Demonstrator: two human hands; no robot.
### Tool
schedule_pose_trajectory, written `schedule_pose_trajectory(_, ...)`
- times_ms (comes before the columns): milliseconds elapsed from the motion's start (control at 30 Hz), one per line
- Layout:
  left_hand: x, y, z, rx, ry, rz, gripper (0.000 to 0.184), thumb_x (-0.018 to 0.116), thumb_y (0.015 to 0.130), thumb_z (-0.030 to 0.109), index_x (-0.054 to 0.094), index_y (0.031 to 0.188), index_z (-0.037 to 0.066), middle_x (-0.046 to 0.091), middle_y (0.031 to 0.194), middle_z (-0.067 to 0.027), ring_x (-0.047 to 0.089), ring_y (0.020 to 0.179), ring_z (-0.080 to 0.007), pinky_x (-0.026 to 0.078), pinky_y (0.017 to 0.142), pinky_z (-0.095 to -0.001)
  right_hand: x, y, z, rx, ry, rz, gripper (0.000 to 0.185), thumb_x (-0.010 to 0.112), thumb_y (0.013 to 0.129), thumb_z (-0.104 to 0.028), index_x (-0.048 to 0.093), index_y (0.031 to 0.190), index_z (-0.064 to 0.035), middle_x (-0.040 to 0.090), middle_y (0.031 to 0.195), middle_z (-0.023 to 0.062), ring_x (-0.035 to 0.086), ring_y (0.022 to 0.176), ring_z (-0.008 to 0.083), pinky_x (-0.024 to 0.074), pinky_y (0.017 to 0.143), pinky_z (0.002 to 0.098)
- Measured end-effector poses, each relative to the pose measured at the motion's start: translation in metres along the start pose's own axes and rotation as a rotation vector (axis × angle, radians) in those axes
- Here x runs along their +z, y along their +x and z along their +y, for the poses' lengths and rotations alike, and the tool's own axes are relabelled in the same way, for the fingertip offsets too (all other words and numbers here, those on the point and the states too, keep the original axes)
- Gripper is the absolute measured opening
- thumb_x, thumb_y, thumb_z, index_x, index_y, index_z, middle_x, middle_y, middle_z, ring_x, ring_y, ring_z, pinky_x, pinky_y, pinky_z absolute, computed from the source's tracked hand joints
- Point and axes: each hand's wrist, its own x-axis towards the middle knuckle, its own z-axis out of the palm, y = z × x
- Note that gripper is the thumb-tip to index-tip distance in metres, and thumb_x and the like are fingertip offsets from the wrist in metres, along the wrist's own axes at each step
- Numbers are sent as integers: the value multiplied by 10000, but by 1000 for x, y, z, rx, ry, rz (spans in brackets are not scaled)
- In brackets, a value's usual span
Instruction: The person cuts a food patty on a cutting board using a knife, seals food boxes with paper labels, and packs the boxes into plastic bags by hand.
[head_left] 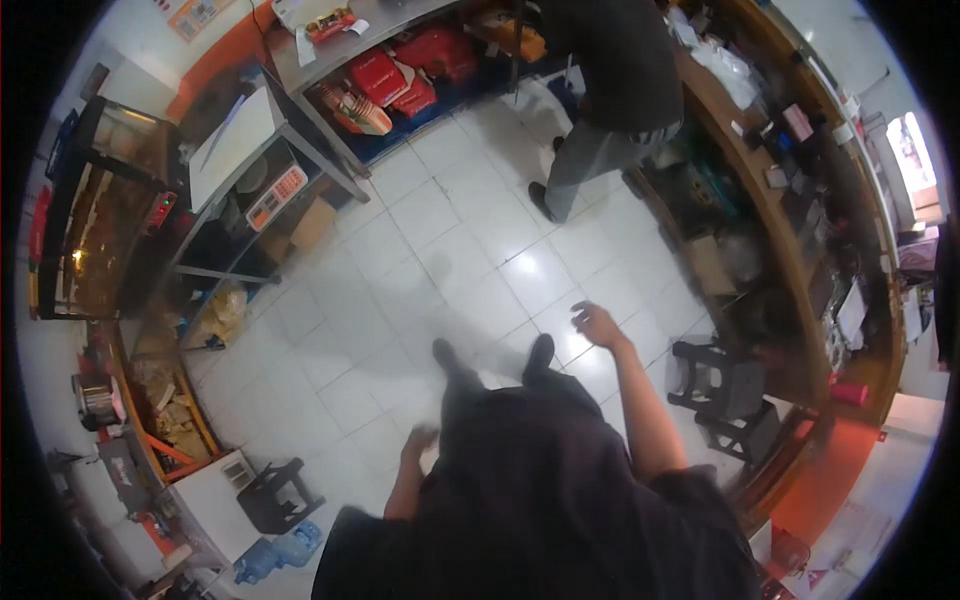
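Note:
Over the white tiled floor point(400, 280), my right hand point(596, 326) reaches forward with its fingers loosely bent and apart, holding nothing. My left hand point(422, 438) hangs low beside my body; it is small and blurred, and its fingers cannot be made out. Neither hand touches any object that I can see. Below me are my dark shirt point(560, 480) and my shoes on the tiles. Nearest to my right hand, though well apart from it, are black plastic stools point(715, 380).
Another person point(625, 75) stands ahead by the long wooden counter point(790, 240). Red bags point(378, 80) fill a shelf under the steel table. On the left are a scale point(277, 198), a glass warming cabinet point(95, 230), a dark stool point(280, 497) and a blue water bottle point(290, 548).

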Motion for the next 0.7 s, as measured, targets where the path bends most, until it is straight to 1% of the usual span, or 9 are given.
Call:
schedule_pose_trajectory(100, -24, 104, 49, 61, -404, 184, 431, 665, 928, 225, 571, 1313, 56, 717, 1084, -149, 691, 997, -252, 536, 871, -374, -26, -7, 69, 18, 317, 103, 352, 638, 878, -151, 628, 1206, -26, 706, 912, 143, 693, 756, 192, 549, 678, 334)
schedule_pose_trajectory(267, -126, 97, 214, 203, -483, 384, 380, 633, 943, 141, 578, 1308, 52, 721, 1050, -92, 678, 938, -169, 521, 859, -312, -17, -63, 229, 324, 404, 246, 255, 655, 889, -133, 633, 1102, 6, 699, 814, 118, 696, 677, 206, 551, 576, 326)
schedule_pose_trajectory(300, -123, 100, 214, 206, -470, 394, 380, 633, 943, 141, 578, 1308, 52, 721, 1050, -92, 678, 938, -169, 521, 859, -312, 20, -55, 349, 124, 65, 202, 197, 657, 894, -125, 629, 1043, 1, 694, 799, 114, 688, 651, 204, 541, 527, 336)
schedule_pose_trajectory(433, -71, 116, 162, 276, -234, 498, 386, 608, 945, 153, 588, 1310, 28, 713, 985, -73, 662, 885, -169, 514, 833, -298, 49, -132, 440, 630, 753, -234, 222, 662, 906, -229, 630, 1019, -40, 683, 825, 127, 696, 671, 241, 564, 527, 382)
schedule_pose_trajectory(533, 19, 110, 69, 75, -195, 306, 503, 664, 902, 251, 577, 1327, -4, 709, 918, -88, 654, 820, -169, 528, 754, -307, 31, -187, 342, 727, 728, 4, 228, 639, 914, -236, 635, 1056, -57, 703, 920, 143, 712, 730, 269, 580, 593, 386)
schedule_pose_trajectory(567, 39, 89, 59, -189, -232, 50, 564, 525, 964, 477, 596, 1289, 23, 615, 1271, -245, 547, 1220, -411, 413, 1069, -463, 34, -184, 332, 749, 734, 21, 233, 638, 914, -220, 631, 1074, -51, 704, 927, 149, 713, 738, 272, 580, 604, 381)
schedule_pose_trajectory(600, 67, 65, 38, -189, -186, 15, 608, 478, 965, 527, 607, 1275, 20, 638, 1226, -249, 576, 1173, -423, 447, 1026, -471, 33, -182, 320, 770, 740, 38, 239, 637, 915, -205, 627, 1092, -45, 705, 934, 156, 714, 747, 275, 581, 616, 377)
schedule_pose_trajectory(633, 75, 26, 46, -409, -424, 73, 454, 686, 910, 304, 641, 1244, 0, 717, 972, -170, 681, 961, -263, 541, 846, -384, 30, -178, 314, 766, 726, 38, 239, 637, 915, -205, 627, 1092, -45, 705, 934, 156, 714, 747, 275, 581, 616, 377)
schedule_pose_trajectory(700, 106, -19, 39, -524, -582, -3, 436, 681, 913, 290, 638, 1241, 7, 717, 969, -161, 681, 932, -254, 540, 811, -379, 27, -171, 302, 638, 785, 82, 279, 643, 910, -199, 614, 1117, -15, 707, 885, 154, 715, 699, 253, 555, 562, 358)
